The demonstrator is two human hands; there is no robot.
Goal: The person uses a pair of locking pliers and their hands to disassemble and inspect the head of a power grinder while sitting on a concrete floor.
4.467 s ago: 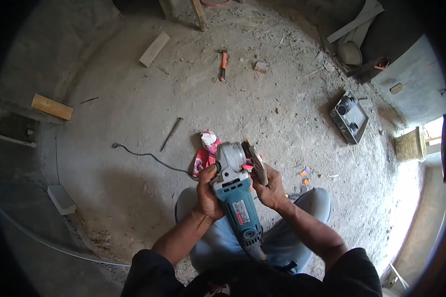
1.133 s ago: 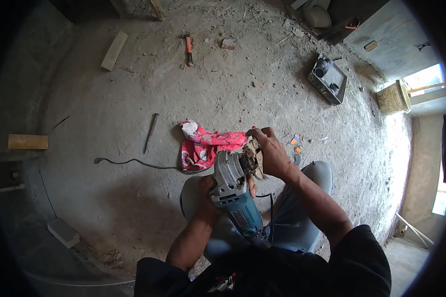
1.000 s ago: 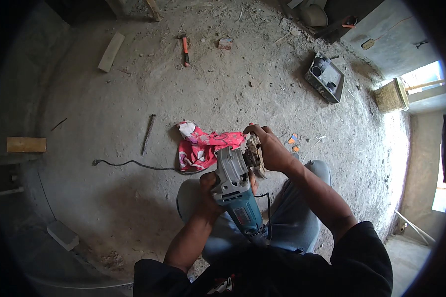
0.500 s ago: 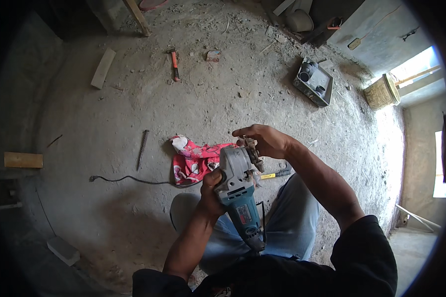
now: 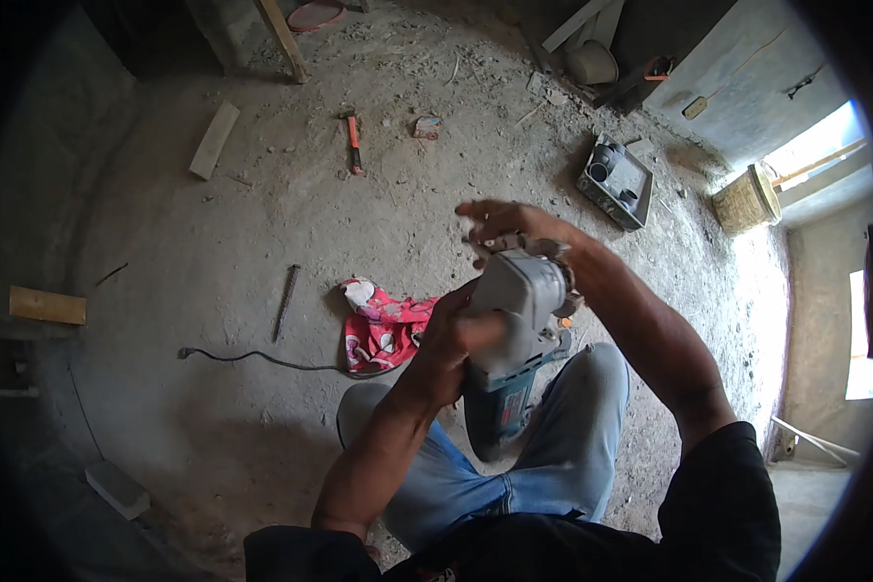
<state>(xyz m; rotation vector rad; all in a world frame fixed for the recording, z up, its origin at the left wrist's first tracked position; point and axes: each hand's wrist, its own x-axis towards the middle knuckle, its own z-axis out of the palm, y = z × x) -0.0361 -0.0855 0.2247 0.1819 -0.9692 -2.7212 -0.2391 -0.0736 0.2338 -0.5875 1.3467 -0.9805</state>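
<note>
My left hand (image 5: 456, 344) is closed around an angle grinder with a grey metal head (image 5: 519, 296) and teal body (image 5: 504, 403), held over my lap and blurred by motion. My right hand (image 5: 509, 221) is at the top of the head, beside its metal guard and spindle fittings (image 5: 558, 254), with fingers stretched apart; what its thumb touches is hidden. A crumpled pink patterned cloth (image 5: 378, 335) lies in front of my left knee, with a black cable (image 5: 252, 357) running out beside it.
On the dusty floor are a hammer (image 5: 354, 141), a long drill bit (image 5: 286, 301), boards (image 5: 213, 141) and a plank (image 5: 47, 303). A tray of pipe fittings (image 5: 616, 179) and a bucket (image 5: 747, 199) stand right; a block (image 5: 116, 490) lies lower left.
Both hands and the grinder have risen and shifted; the tool's head is now tilted and higher. My right fingers have spread from their earlier grip near the guard.
</note>
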